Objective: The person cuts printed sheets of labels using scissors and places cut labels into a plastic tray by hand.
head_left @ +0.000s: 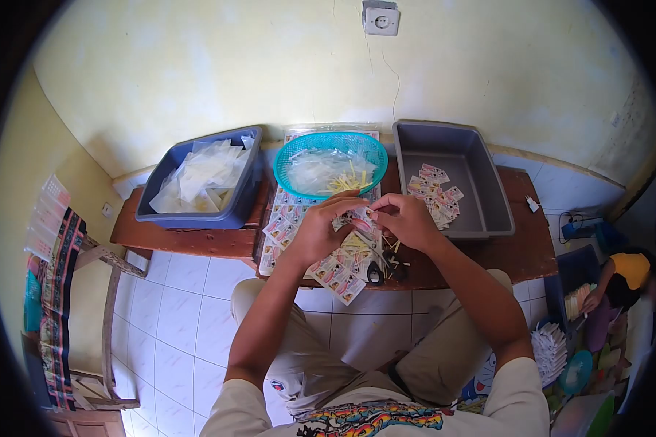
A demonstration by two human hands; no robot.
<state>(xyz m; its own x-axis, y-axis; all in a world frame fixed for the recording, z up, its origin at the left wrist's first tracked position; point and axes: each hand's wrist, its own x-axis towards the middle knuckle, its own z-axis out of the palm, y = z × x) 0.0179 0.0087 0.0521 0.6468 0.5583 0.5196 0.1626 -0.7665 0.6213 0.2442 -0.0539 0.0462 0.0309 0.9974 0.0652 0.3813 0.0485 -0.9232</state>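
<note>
My left hand (323, 227) is closed, its thumb and fingers on a small printed paper label (360, 214). My right hand (410, 219) pinches at the label's right edge; its fingertips partly hide what lies between them. Below them, scissors with black handles (374, 274) rest on a heap of printed labels (339, 273) and thin yellow strips. Just beyond my hands stands a turquoise basket (278, 169) of clear plastic bags (321, 169) and yellow strips (351, 182). Cut labels (435, 193) lie in a grey tub (481, 175) to the right.
A dark blue-grey tub (229, 218) with translucent bags (204, 175) stands left on the wooden bench (160, 229). The wall (233, 73) rises behind. At the lower right, another person (627, 273) works among bundled white items (549, 349) and containers.
</note>
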